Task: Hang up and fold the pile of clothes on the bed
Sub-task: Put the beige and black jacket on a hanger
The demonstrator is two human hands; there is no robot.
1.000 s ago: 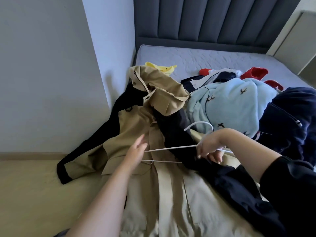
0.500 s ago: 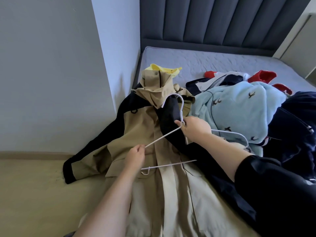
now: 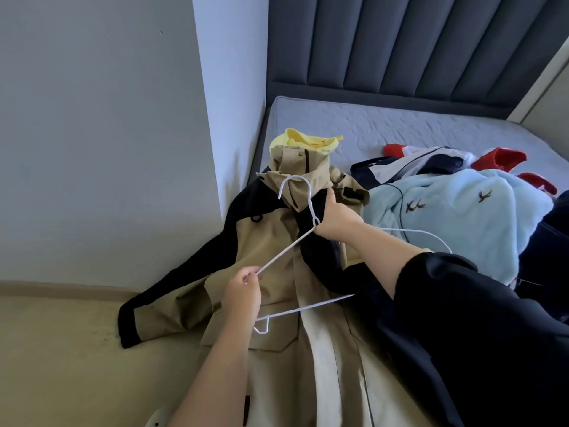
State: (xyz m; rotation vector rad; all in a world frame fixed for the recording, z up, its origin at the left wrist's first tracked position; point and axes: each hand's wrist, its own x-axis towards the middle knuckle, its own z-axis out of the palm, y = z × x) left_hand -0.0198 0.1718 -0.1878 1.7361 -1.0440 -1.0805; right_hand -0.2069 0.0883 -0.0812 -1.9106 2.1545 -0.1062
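A tan and black jacket (image 3: 271, 241) lies spread over the bed's left edge, collar toward the headboard. Above it I hold a white wire hanger (image 3: 286, 246). My left hand (image 3: 243, 292) pinches the hanger's left shoulder end. My right hand (image 3: 337, 218) grips the hanger at its neck, just below the hook, over the jacket's collar. The hanger's bottom bar (image 3: 303, 309) slants across the jacket front. To the right lies the pile: a light blue fleece (image 3: 455, 217), a navy garment (image 3: 554, 241), red and white pieces (image 3: 495, 157) and a yellow garment (image 3: 308, 140).
The grey mattress (image 3: 400, 124) runs to a dark padded headboard (image 3: 400, 50). A white wall corner (image 3: 228, 103) stands close to the bed's left side. Beige floor (image 3: 61, 349) lies at lower left. Another white hanger loop (image 3: 431, 238) shows by my right forearm.
My right hand has turned the hanger so its hook points up toward the collar and has carried it farther up the jacket. My left hand has closed on the hanger's left end.
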